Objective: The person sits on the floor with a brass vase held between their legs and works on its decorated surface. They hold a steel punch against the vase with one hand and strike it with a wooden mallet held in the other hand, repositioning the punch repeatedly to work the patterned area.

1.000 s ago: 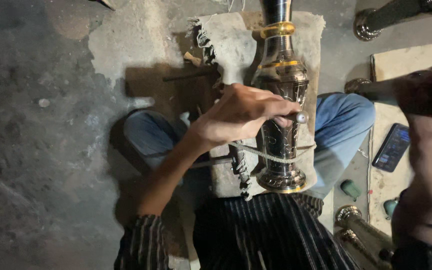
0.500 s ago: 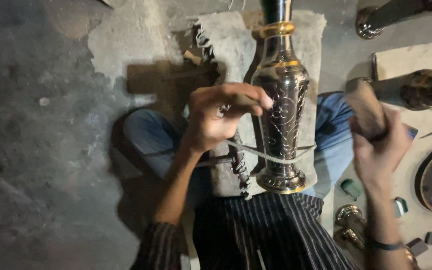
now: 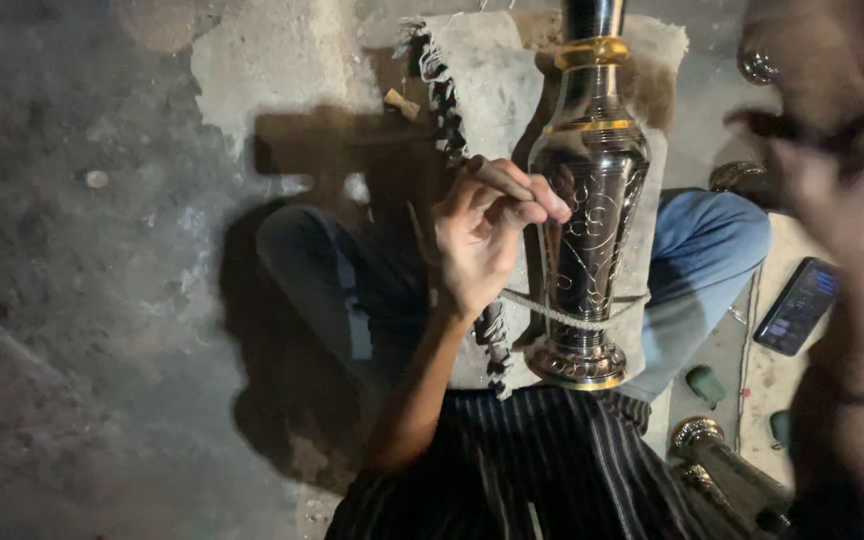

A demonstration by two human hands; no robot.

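Note:
A tall engraved metal vase (image 3: 592, 200) with gold bands lies lengthwise on a pale fringed cloth (image 3: 487, 85) over my lap. A light cord (image 3: 552, 315) runs across its lower part near the foot. My left hand (image 3: 487, 240) rests against the vase's left side, fingertips pinched together on a thin metal punch that is almost wholly hidden. My right hand (image 3: 842, 190) is raised at the right edge, close to the camera and heavily blurred. Whether it holds anything cannot be made out.
A dark phone (image 3: 797, 305) lies on the floor at the right. Small green objects (image 3: 704, 385) and more metal vase pieces (image 3: 727, 470) sit at the lower right. Rough, stained concrete floor (image 3: 102, 250) fills the left.
My right hand has swung up from beside my knee towards the camera and gone blurry. My left hand has stayed pinched against the vase, shifting only slightly.

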